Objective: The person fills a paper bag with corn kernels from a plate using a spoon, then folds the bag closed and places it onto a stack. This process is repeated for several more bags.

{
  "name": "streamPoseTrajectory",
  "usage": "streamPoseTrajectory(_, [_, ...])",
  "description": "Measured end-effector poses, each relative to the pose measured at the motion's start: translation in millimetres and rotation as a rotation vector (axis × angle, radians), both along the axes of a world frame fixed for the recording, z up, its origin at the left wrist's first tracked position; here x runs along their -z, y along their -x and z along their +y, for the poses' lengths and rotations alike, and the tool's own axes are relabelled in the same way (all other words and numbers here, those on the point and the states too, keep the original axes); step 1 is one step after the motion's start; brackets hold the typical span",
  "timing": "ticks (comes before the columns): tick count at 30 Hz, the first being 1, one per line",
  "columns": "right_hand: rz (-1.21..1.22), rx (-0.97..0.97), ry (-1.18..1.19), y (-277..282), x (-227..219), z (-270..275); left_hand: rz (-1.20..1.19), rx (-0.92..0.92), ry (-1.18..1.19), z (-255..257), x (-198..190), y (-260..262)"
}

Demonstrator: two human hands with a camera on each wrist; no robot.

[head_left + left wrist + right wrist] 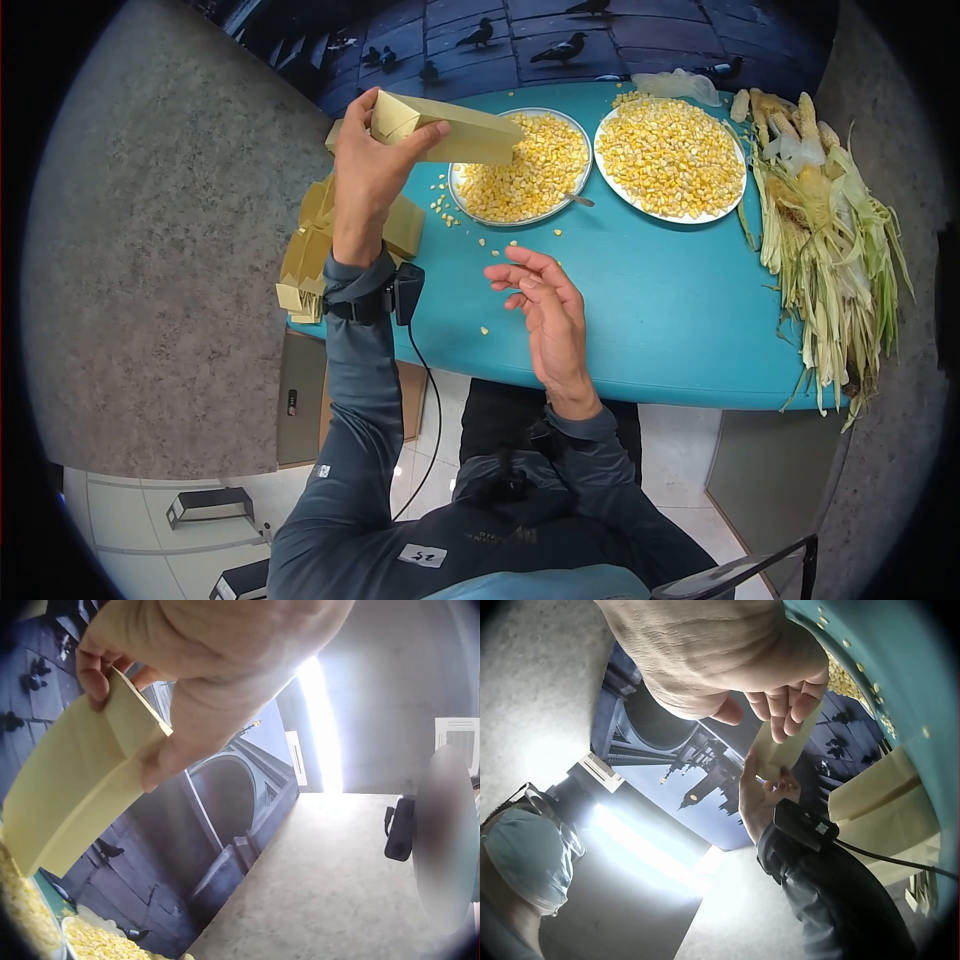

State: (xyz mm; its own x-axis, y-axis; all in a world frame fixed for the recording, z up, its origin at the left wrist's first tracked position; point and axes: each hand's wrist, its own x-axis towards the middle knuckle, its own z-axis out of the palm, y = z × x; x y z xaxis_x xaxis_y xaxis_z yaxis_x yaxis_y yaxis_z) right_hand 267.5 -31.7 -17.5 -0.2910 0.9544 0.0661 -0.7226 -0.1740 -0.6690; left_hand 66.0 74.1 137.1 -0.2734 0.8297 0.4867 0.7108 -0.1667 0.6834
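Observation:
The left hand (375,165) grips one end of a pale yellow paper box (455,130), fingers on one side and thumb on the other. The box is tilted, its far end over the left plate of corn kernels (540,165). In the left wrist view that hand (195,667) pinches the box (82,772) near its folded end. The right hand (550,320) is held over the near part of the table, fingers relaxed and slightly bent, holding nothing. Seen in the right wrist view, its fingers (791,705) pass in front of the box, with a gap in the head view.
A second plate of kernels (670,160) stands to the right, with husks and cobs (825,240) at the table's right edge. More yellow boxes (310,240) lie at the left edge. A spoon handle (580,200) juts from the left plate; loose kernels (440,200) dot the table (660,300).

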Motion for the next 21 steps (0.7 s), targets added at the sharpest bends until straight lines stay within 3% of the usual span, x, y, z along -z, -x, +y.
streamPoseTrajectory(7, [0.026,0.011,-0.002,-1,1,0,-0.004,-0.022,-0.077,-11,2,-4])
streamPoseTrajectory(21, [0.009,0.01,0.007,2,0,-2,-0.02,-0.019,-0.009,-11,3,0])
